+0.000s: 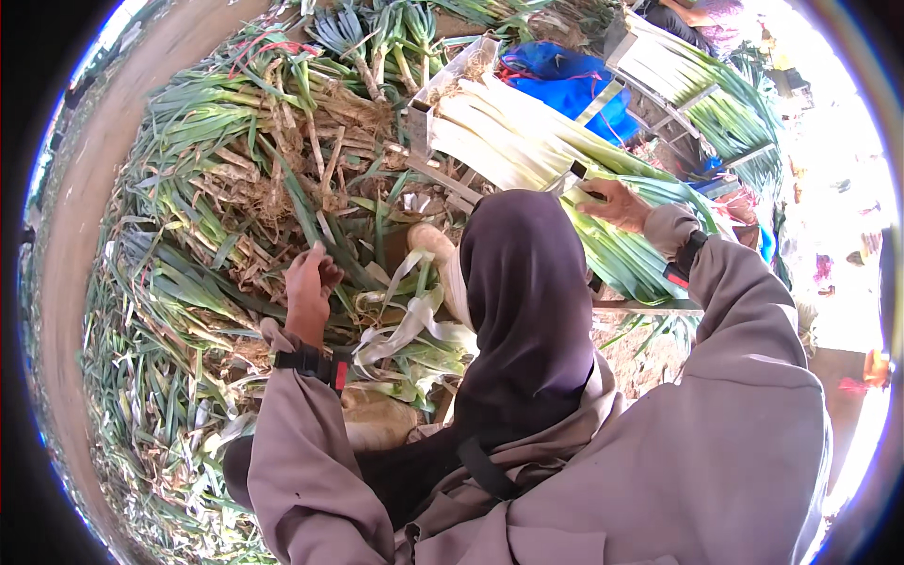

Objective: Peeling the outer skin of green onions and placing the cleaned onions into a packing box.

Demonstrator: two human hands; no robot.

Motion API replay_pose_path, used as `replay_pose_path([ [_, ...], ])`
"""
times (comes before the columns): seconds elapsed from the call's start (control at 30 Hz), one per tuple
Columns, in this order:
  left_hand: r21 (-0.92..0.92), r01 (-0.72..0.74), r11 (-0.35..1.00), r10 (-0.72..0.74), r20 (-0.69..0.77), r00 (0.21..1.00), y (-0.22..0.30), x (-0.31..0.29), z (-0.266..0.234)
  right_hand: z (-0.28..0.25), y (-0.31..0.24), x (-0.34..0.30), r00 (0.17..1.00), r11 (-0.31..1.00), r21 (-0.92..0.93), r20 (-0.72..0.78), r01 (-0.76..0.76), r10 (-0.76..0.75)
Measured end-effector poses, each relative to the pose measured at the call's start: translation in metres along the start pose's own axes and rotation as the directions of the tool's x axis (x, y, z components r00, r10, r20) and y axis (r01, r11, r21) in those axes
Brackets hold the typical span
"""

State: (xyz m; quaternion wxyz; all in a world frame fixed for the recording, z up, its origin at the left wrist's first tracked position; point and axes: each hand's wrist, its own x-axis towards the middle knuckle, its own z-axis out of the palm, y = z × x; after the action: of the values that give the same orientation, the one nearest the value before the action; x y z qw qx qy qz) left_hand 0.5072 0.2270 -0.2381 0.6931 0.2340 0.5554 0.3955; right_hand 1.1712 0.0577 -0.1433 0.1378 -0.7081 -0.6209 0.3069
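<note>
My left hand (311, 290) is over the heap of untrimmed leeks (235, 179), its fingers bent inward beside a long green leaf. What those fingers hold, if anything, is hidden. My right hand (617, 205) reaches to a metal rack where trimmed leeks (508, 132) lie side by side, white ends toward the far left and green leaves toward the right. Its fingers are curled round a leek at the near edge of the row. Pale peeled leaves (405, 330) hang in a loose tangle between my arms. Dark cloth hides the space nearest my body.
A metal end plate (421, 127) bounds the rack's left side. Behind the rack lies a blue plastic sheet (574, 85). A second rack of leeks (673, 71) stands at the far right, with a person (720, 19) beyond it. Leaf scraps (179, 471) cover the left ground.
</note>
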Motion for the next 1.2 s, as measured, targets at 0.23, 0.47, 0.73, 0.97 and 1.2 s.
replay_pose_path([
  [0.23, 0.124, 0.077, 0.989, -0.086, 0.070, 0.994, -0.046, 0.030, 0.072, -0.018, 0.002, 0.020, 0.973, 0.987, -0.127, 0.221, 0.093, -0.064],
  [0.47, 0.186, -0.055, 0.981, -0.007, 0.318, 0.948, -0.040, 0.070, 0.243, -0.038, -0.036, 0.035, 0.925, 0.940, -0.342, 0.359, 0.009, 0.122],
  [0.73, 0.189, -0.100, 0.977, 0.018, 0.396, 0.918, -0.040, 0.119, 0.349, -0.026, -0.045, 0.057, 0.950, 0.853, -0.522, 0.254, -0.022, 0.181],
  [0.97, 0.127, -0.124, 0.984, 0.072, 0.355, 0.932, -0.057, 0.150, 0.362, -0.007, -0.008, 0.060, 0.997, 0.972, -0.225, -0.002, 0.072, -0.074],
  [1.2, -0.043, -0.158, 0.986, 0.164, 0.265, 0.950, -0.057, 0.161, 0.359, -0.041, -0.006, 0.068, 0.974, 0.985, 0.112, 0.200, -0.129, 0.105],
])
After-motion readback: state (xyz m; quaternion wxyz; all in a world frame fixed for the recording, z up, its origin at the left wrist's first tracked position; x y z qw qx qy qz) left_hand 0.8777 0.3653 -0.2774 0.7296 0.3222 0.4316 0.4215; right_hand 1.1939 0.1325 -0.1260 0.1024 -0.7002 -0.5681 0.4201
